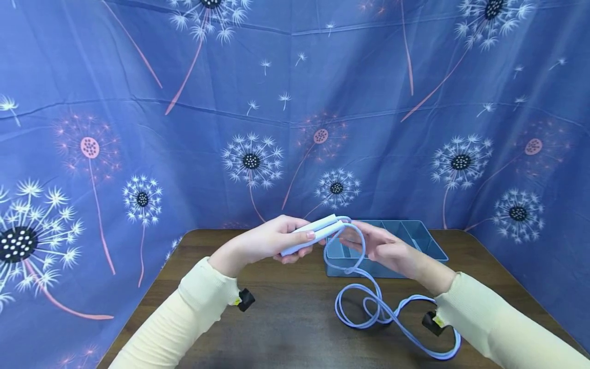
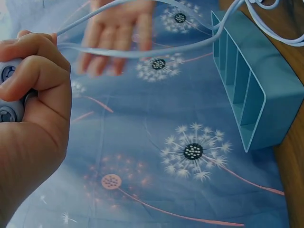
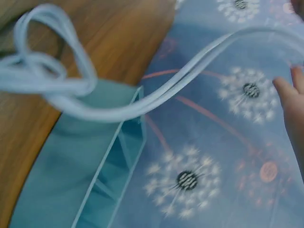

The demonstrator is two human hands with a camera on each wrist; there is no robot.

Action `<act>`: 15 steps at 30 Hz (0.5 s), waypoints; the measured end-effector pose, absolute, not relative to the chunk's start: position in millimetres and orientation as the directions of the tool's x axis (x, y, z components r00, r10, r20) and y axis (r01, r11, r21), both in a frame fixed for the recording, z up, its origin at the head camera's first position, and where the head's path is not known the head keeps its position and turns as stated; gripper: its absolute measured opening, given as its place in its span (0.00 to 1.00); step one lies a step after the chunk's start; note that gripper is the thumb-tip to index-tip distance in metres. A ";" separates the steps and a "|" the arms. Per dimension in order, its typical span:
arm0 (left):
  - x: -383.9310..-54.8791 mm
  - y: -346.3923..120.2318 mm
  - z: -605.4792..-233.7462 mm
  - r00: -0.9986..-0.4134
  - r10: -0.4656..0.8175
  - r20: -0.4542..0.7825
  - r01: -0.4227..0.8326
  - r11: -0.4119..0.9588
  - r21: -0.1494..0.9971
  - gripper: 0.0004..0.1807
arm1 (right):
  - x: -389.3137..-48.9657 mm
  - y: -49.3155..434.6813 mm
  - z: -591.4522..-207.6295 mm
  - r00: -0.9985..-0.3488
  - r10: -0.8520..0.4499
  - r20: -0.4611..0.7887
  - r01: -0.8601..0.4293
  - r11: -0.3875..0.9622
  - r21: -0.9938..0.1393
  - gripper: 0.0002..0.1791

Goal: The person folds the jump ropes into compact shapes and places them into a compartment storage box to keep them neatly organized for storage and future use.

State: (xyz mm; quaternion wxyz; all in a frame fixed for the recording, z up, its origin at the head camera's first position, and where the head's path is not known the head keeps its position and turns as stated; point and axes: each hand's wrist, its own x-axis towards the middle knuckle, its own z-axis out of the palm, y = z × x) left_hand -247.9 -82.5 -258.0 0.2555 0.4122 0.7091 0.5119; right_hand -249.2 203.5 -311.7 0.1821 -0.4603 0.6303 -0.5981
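A pale blue jump rope has its two handles (image 1: 322, 233) side by side in my left hand (image 1: 265, 242), fingers wrapped around them and thumb lying on top. In the left wrist view, the round handle ends (image 2: 8, 114) show beside the curled fingers. My right hand (image 1: 392, 253) is just right of the handles, behind a hanging loop of the cord, and holds nothing. Its fingers look extended and blurred in the left wrist view. From the handles the cord (image 1: 442, 355) runs down to the table in loose, tangled loops.
A teal divided box (image 1: 364, 269) stands at the back of the wooden table (image 1: 276, 318), behind the cord and right hand. A blue dandelion-print curtain (image 1: 290, 77) hangs behind the table and along both sides. Dark wrist cameras sit at both cuffs.
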 end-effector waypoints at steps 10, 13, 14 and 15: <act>-257.6 -81.5 -264.4 -0.671 0.722 0.168 0.302 0.060 0.951 0.17 | -233.4 173.5 -314.0 -0.647 -0.659 0.382 -0.394 -0.141 -0.908 0.09; -264.3 -85.7 -263.7 -0.768 0.590 0.249 0.298 -0.014 0.954 0.18 | -229.8 171.4 -323.3 -0.666 -0.650 0.365 -0.426 -0.070 -0.902 0.08; -266.8 -87.4 -263.9 -0.798 0.542 0.264 0.297 -0.028 0.955 0.18 | -228.0 170.8 -326.3 -0.680 -0.641 0.355 -0.447 -0.022 -0.894 0.07; -268.8 -89.2 -264.2 -0.822 0.498 0.275 0.294 -0.041 0.955 0.18 | -225.9 170.1 -328.9 -0.698 -0.627 0.346 -0.475 0.043 -0.879 0.08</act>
